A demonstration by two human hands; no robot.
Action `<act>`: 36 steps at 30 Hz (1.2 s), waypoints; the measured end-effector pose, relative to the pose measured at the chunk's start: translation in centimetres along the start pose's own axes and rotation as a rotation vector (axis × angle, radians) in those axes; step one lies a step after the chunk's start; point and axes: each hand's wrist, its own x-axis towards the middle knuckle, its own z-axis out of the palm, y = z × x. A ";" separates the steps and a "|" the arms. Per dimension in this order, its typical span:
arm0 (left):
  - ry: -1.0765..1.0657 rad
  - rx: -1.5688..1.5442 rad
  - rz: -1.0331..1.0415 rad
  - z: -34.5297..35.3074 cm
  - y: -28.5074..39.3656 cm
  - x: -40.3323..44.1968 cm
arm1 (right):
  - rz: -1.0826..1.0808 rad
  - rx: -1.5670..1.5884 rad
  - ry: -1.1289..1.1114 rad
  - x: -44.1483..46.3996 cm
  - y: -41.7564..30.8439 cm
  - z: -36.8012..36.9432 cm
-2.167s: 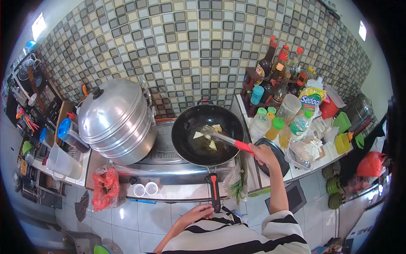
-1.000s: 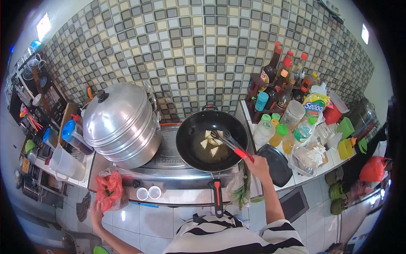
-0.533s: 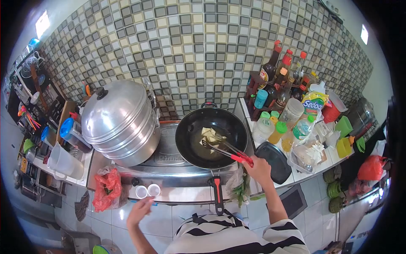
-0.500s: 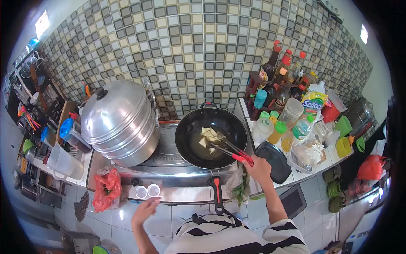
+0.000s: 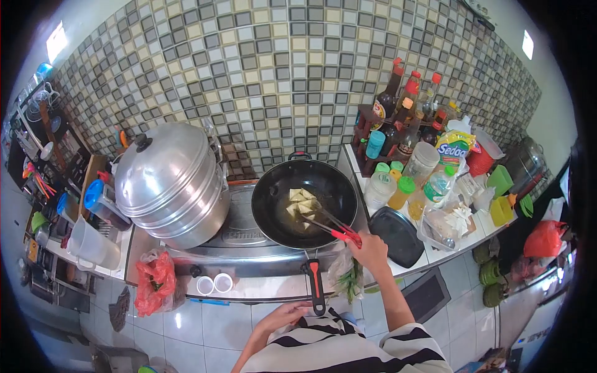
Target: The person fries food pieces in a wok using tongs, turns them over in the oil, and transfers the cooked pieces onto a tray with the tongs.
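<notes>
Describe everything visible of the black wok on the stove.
The wok is round, deep and black, looks like coated metal, and sits on the stove. Its long black-and-red handle points to the near side; a small loop handle is at the far rim. Pale, mostly triangular pieces lie inside in shallow yellowish liquid, the red-handled tongs in the right hand among them. The left hand is by the long handle's end; contact is unclear.

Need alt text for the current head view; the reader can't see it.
A person's right hand holds red tongs at pale cut pieces in a black wok on a stove; the left hand is by the wok's handle. A lidded metal pot stands to the left, bottles and jars to the right.
</notes>
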 end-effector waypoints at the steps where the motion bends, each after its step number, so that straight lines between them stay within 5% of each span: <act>1: 0.004 -0.001 0.000 0.0 0.1 -0.1 | -0.041 0.003 -0.013 -0.1 -0.2 -0.1; 20: 0.031 -0.020 -0.012 0.1 0.7 -1.2 | 0.088 -0.092 0.150 1.0 0.5 1.3; 36: 0.054 -0.020 -0.011 0.0 -0.1 -0.8 | -0.088 0.066 -0.002 0.0 -1.0 0.6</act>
